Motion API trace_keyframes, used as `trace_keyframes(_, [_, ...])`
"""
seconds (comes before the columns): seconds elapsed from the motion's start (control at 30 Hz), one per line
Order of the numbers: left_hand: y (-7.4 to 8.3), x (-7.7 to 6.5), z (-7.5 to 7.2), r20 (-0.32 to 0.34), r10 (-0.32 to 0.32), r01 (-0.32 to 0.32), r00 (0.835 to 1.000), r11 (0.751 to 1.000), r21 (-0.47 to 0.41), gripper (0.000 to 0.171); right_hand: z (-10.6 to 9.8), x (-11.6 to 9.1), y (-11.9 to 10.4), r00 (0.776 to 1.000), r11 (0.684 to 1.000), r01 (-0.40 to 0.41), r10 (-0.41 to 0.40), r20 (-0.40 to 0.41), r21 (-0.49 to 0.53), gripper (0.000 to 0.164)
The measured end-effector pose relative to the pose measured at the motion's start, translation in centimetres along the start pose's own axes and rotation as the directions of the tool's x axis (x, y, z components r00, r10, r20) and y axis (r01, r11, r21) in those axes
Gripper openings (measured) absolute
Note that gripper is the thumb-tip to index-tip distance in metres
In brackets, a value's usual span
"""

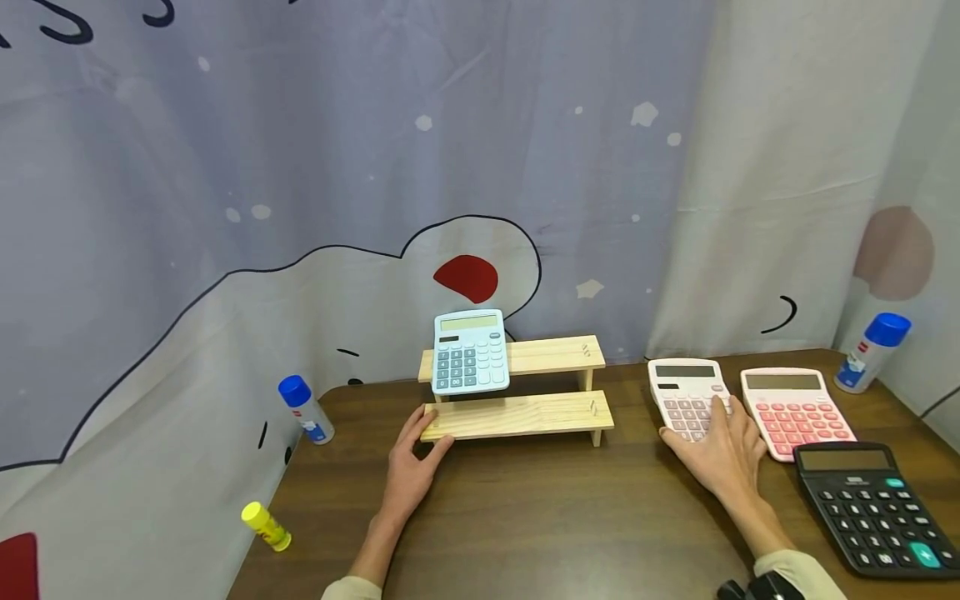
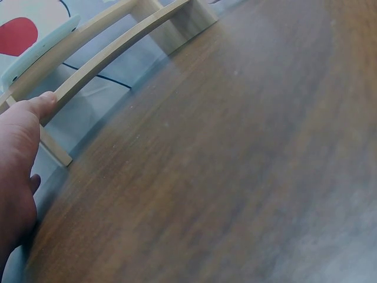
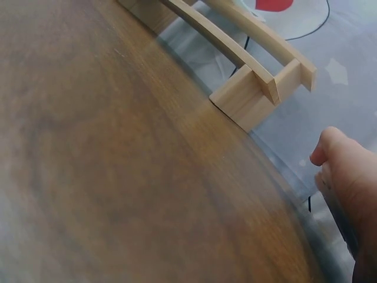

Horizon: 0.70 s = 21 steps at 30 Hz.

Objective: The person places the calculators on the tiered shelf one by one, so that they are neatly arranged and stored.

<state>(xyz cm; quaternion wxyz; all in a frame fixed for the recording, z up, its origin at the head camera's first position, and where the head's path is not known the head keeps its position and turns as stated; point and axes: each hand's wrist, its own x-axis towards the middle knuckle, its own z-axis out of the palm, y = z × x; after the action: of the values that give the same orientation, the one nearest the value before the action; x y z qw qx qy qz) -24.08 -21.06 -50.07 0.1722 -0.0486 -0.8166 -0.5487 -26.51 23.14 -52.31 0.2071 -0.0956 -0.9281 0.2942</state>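
Note:
A two-tier wooden rack (image 1: 525, 415) stands against the curtain side of the table. On its upper step, at the left end, a light blue calculator (image 1: 471, 353) leans back. My left hand (image 1: 408, 477) grips the left end of the lower step, thumb on the front edge; in the left wrist view the thumb (image 2: 44, 104) rests against that board. Far to the right, my right hand (image 1: 722, 454) holds a white calculator (image 1: 684, 390) with pale pink keys, covering its lower right part. The right wrist view has the right hand (image 3: 353, 177) at its edge, beyond the rack.
Beside the right hand lie a white calculator with pink keys (image 1: 798, 414) and a large black calculator (image 1: 877, 508). Blue-capped glue sticks stand at the left (image 1: 307, 410) and right (image 1: 872, 352) table edges. A yellow glue stick (image 1: 267, 527) is at the left front.

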Motion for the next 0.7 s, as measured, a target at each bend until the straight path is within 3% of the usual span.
trace_keyframes(0.33, [-4.0, 0.8, 0.6, -0.034, 0.004, -0.004, 0.999, 1.000, -0.008, 0.053, -0.2, 0.1, -0.8, 0.993, 0.993, 0.119, -0.119, -0.026, 0.002, 0.098])
trace_keyframes(0.7, [-4.2, 0.9, 0.6, -0.010, 0.011, -0.011, 1.000, 1.000, -0.014, 0.056, -0.9, 0.9, -2.2, 0.991, 0.991, 0.128, -0.127, -0.033, 0.033, 0.099])
